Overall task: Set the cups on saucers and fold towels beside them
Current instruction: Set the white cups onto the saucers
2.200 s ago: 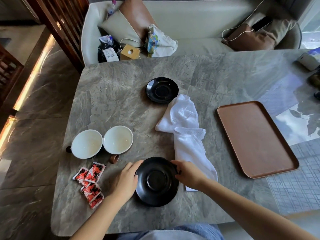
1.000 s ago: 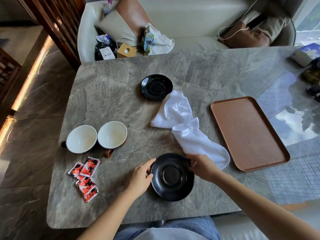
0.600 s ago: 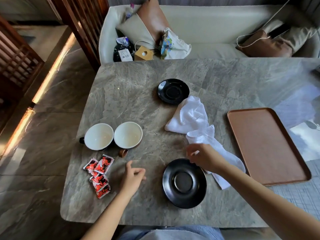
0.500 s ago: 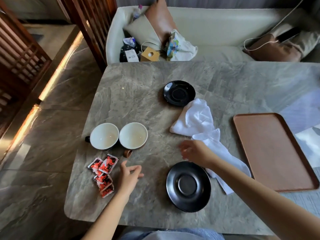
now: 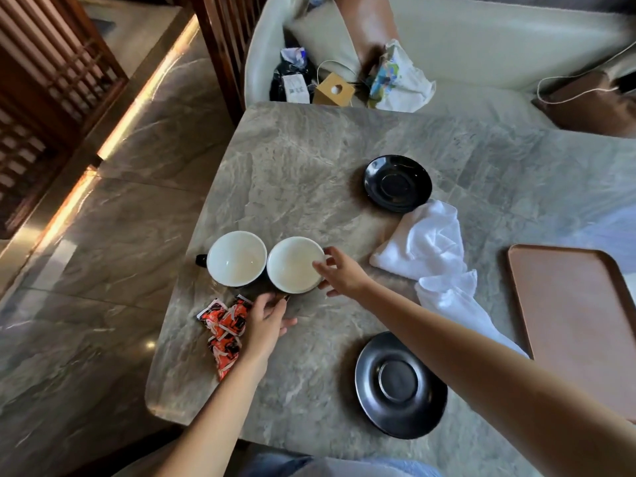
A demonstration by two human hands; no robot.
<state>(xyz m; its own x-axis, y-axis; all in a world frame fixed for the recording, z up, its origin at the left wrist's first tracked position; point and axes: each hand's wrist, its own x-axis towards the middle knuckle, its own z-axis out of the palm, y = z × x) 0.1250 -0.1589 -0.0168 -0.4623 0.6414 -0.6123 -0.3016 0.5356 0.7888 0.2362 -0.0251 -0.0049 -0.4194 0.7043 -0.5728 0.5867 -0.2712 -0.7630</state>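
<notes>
Our right hand's [image 5: 344,274] fingers [image 5: 321,266] touch a cup's [image 5: 294,265] rim, spread open. Left hand [image 5: 266,321] curls loosely by its handle. Gray stone table [image 5: 303,166], sofa [image 5: 481,46] behind, shiny floor [image 5: 120,218].

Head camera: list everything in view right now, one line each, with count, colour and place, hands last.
cups: 2, white inside, dark outside, side by side at table's left
saucers: 2, black, empty; one near edge, one far centre
towels: white, crumpled, count unclear, between saucers
tray: 1, brown, empty, right side
sachets: several, red, near left corner
table: 1, grey marble
sofa: 1, cream, behind table, with cushions, bags, small box
left hand: at right cup's handle
right hand: fingers on right cup's rim
</notes>
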